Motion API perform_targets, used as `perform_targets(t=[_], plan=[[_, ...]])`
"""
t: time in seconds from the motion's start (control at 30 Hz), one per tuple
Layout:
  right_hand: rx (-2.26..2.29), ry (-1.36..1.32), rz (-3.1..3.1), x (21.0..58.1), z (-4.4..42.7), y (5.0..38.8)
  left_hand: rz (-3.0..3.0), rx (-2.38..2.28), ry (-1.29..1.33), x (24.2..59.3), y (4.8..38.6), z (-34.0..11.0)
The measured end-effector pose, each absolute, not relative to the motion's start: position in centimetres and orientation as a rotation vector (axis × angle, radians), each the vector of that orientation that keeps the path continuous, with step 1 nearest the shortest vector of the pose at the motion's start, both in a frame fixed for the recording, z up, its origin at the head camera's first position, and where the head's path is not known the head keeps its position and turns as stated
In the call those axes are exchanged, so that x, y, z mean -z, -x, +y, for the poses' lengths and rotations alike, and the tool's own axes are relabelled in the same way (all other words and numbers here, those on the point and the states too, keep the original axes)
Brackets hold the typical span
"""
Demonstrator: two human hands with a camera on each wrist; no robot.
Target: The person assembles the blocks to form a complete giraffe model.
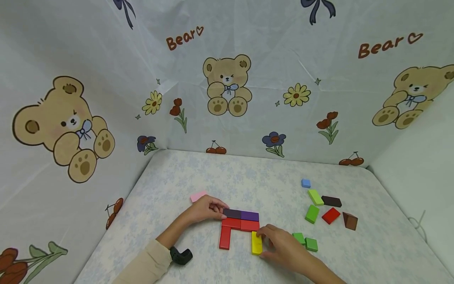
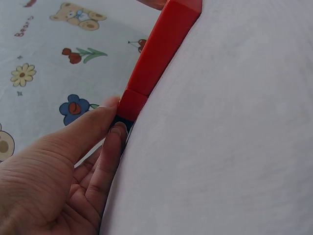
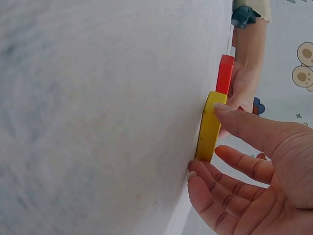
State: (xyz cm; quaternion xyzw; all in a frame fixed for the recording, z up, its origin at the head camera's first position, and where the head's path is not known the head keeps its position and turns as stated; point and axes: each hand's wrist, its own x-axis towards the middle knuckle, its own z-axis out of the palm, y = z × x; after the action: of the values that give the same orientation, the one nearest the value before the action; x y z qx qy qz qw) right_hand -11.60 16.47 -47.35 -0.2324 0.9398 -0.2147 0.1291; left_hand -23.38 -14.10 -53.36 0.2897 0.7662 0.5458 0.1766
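On the table lies a flat arrangement of blocks: a dark block (image 1: 232, 213) and a purple block (image 1: 250, 215) form the top row, over red blocks (image 1: 250, 225). A further red block (image 1: 225, 237) stretches down at the left. My left hand (image 1: 205, 209) pinches the left end of the dark block between thumb and finger; the left wrist view shows this dark tip (image 2: 123, 121) beside the red. With thumb and fingertips at its two ends, my right hand (image 1: 283, 246) holds a yellow block (image 1: 257, 243) below the right red block. The yellow block touches the table.
A pink block (image 1: 198, 196) lies behind my left hand. To the right are green blocks (image 1: 312, 213), a blue one (image 1: 306, 183), a dark one (image 1: 331, 201), a red one (image 1: 331, 215) and a brown triangular one (image 1: 350, 221). Bear-printed cloth (image 1: 262, 118) stands behind the table.
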Motion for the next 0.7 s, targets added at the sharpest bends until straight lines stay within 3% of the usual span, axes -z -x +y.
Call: perform_targets(t=[0.7], plan=[[0.620,0.662,2.767,47.34,16.29,11.59,2.172,-1.542,-0.826,53.38,23.49,-14.11]])
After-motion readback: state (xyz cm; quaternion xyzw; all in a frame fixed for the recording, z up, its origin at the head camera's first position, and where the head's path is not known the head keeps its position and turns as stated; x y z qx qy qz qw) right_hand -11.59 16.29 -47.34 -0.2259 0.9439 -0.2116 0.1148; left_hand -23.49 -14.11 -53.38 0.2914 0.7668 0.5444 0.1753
